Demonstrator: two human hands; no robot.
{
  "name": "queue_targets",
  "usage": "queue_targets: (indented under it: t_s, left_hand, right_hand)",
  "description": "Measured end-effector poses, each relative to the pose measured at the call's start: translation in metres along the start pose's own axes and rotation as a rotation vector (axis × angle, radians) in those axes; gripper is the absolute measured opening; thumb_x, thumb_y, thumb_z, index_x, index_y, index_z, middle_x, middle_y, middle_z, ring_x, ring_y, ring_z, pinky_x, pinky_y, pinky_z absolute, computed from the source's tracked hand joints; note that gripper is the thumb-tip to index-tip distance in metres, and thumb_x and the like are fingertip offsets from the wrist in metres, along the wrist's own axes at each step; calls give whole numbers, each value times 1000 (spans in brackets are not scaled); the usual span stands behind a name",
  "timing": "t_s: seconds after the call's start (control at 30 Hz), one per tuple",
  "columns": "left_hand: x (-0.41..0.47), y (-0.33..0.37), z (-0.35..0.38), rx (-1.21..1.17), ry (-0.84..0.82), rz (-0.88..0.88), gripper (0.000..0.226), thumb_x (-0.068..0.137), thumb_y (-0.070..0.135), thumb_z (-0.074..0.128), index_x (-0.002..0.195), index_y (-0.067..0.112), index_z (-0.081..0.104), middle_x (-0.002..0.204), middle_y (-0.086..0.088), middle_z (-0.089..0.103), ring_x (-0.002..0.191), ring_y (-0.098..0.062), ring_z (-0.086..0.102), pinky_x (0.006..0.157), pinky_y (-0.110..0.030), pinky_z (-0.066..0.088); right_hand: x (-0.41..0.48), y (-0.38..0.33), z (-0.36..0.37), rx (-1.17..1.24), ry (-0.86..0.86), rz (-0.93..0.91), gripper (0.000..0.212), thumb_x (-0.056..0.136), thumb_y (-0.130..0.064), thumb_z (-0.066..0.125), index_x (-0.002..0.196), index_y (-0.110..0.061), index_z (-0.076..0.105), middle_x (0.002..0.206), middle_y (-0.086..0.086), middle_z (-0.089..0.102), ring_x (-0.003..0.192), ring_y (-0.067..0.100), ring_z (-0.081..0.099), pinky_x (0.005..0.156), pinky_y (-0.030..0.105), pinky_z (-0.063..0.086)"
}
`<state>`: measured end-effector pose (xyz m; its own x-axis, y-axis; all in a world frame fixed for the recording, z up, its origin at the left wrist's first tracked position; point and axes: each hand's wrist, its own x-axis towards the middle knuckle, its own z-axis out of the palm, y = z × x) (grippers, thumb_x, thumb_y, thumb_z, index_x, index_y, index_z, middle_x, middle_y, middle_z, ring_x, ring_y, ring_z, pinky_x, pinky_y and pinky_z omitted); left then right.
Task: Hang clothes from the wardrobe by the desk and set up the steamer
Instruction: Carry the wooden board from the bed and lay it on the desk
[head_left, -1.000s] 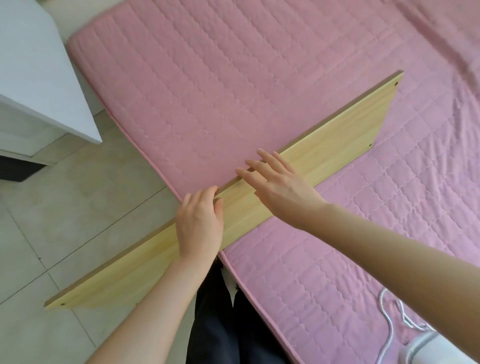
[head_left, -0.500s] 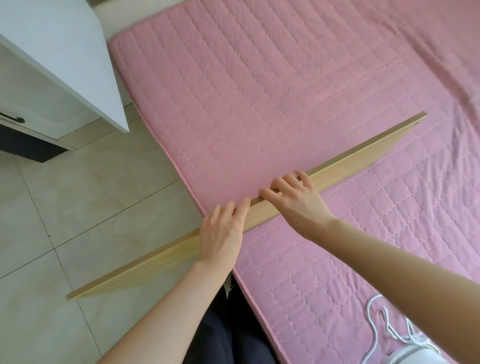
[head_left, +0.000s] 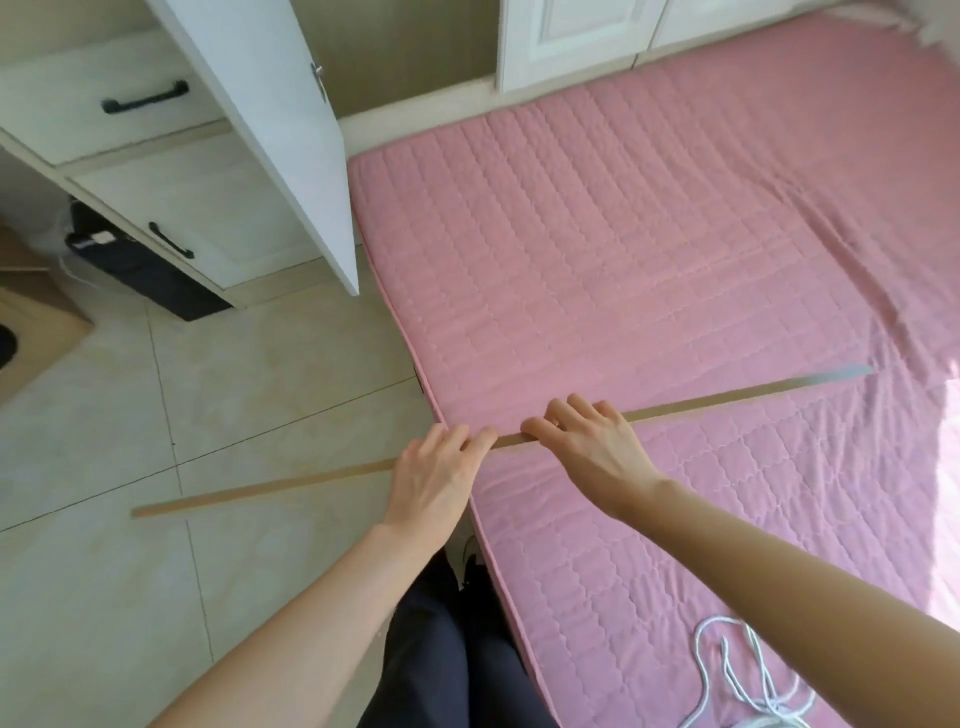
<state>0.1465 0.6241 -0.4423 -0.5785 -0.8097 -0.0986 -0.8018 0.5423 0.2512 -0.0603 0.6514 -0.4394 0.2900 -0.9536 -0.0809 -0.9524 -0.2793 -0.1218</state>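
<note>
A long pale wooden board (head_left: 727, 400) is held edge-on, so only its thin edge shows, running from over the tiled floor at the left to over the pink mattress (head_left: 649, 249) at the right. My left hand (head_left: 436, 483) grips the board's edge near its middle, fingers curled over the top. Right beside it my right hand (head_left: 592, 447) grips the same edge. A white coiled cord (head_left: 727, 670) of the steamer lies on the mattress at the bottom right; the steamer itself is almost out of view.
An open white wardrobe door (head_left: 280, 130) juts out at the upper left beside the bed. White drawers with black handles (head_left: 156, 156) stand further left, with a dark bin (head_left: 140, 270) below them. Tiled floor (head_left: 156, 415) spreads to the left. My dark trousers show at bottom centre.
The board has turned from showing its broad face to edge-on, and both hands now curl over its top edge. The view has tipped up, bringing the wardrobe door and drawers into sight.
</note>
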Motion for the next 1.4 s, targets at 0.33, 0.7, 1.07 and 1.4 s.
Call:
queue_targets:
  t_s: [0.33, 0.7, 1.07, 1.4]
  left_hand:
    - [-63, -36, -100, -29, 312, -116, 42, 80, -4, 65, 112, 22, 61, 93, 7, 62, 85, -20, 57, 98, -40, 40]
    - [-132, -94, -154, -50, 433, -301, 38, 83, -3, 66, 111, 22, 64, 96, 10, 63, 90, -18, 56, 95, -37, 38]
    - [-212, -216, -196, -88, 447, -472, 38, 87, 0, 60, 114, 26, 61, 101, 14, 62, 94, -16, 54, 90, -36, 36]
    - [-266, -346, -247, -66, 456, -503, 24, 95, 17, 47, 114, 23, 61, 101, 14, 63, 95, -13, 54, 92, -30, 33]
  right_hand:
    - [18, -86, -87, 170, 198, -48, 49, 70, 3, 73, 109, -25, 62, 87, -6, 55, 74, 19, 47, 58, 29, 35]
    - [70, -177, -121, 246, 249, -182, 37, 77, -2, 70, 107, -22, 64, 87, -4, 58, 78, 21, 51, 62, 32, 42]
    - [152, -317, -131, 280, 230, -290, 24, 85, -10, 66, 106, -23, 67, 85, -5, 59, 76, 22, 53, 62, 36, 43]
    - [236, -439, -140, 340, 198, -348, 25, 86, -10, 66, 108, -23, 67, 91, -6, 61, 81, 19, 55, 66, 35, 46]
